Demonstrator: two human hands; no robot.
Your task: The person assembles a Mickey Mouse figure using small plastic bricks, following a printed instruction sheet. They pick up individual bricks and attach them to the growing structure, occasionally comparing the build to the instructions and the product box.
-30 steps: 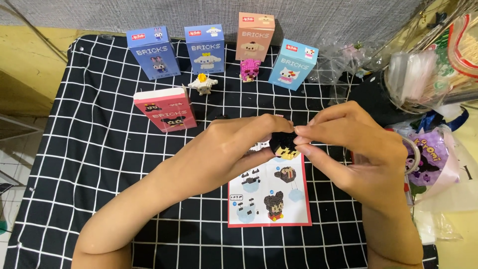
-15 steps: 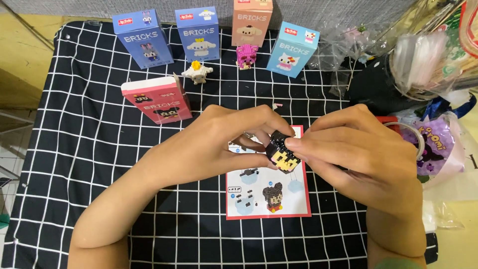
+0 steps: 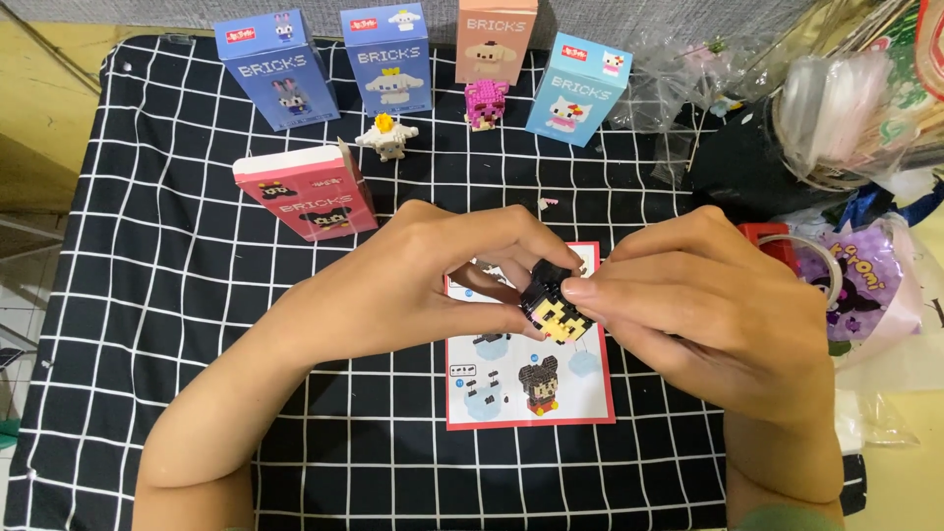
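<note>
Both hands meet over the middle of the black checked cloth (image 3: 177,295). My left hand (image 3: 433,275) and my right hand (image 3: 708,305) pinch a small black and yellow brick figure (image 3: 554,302) between their fingertips. Under them lies a red-edged instruction sheet (image 3: 531,388) with pictures of a mouse figure. Part of the sheet is hidden by my fingers.
At the back stand two blue boxes (image 3: 278,69) (image 3: 386,57), a pink box (image 3: 495,37) and a light blue box (image 3: 577,88). A red box (image 3: 303,192) lies on its side. A white brick figure (image 3: 385,138) and a pink one (image 3: 485,103) stand near them. Plastic bags (image 3: 846,108) crowd the right.
The view has shifted so the boxes sit higher in frame. My hands have drawn closer to me with the brick figure and have turned it slightly between the fingertips.
</note>
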